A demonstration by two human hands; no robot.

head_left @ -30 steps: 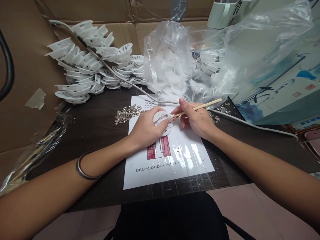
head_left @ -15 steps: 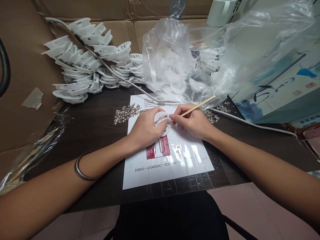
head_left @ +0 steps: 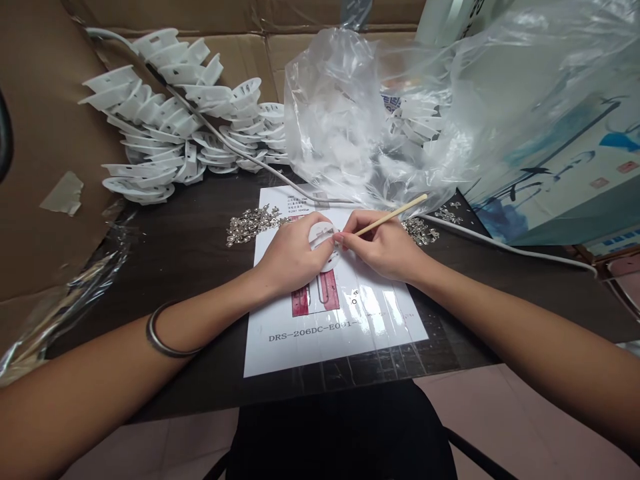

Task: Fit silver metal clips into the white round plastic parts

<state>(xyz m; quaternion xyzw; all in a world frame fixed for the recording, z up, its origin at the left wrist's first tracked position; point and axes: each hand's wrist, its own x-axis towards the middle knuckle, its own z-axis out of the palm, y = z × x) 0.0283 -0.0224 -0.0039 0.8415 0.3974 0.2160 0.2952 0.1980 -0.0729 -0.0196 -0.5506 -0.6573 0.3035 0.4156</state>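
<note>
My left hand point(head_left: 295, 252) is closed on a round white plastic part point(head_left: 320, 233) with slots, held above a printed sheet point(head_left: 280, 353). In my right hand point(head_left: 383, 243) is a thin wooden stick point(head_left: 393, 215), its back end pointing up and to the right. The right fingertips meet the right edge of the white part, beside my left thumb. Whatever sits between the fingertips there is too small to make out. Small metal pieces lie in a pile point(head_left: 250, 225) left of my left hand and in another pile point(head_left: 421, 232) behind my right hand.
Stacked white plastic parts point(head_left: 160, 120) fill the back left. A clear plastic bag point(head_left: 335, 113) stands at the back, with more white parts near it. A grey cable point(head_left: 280, 179) crosses the dark table point(head_left: 175, 267). A printed box point(head_left: 560, 167) is at the right, a cup point(head_left: 443, 23) behind.
My right hand has moved slightly left, bringing its fingertips and the stick onto the edge of the white part. My left hand keeps its hold. The view has shifted a little.
</note>
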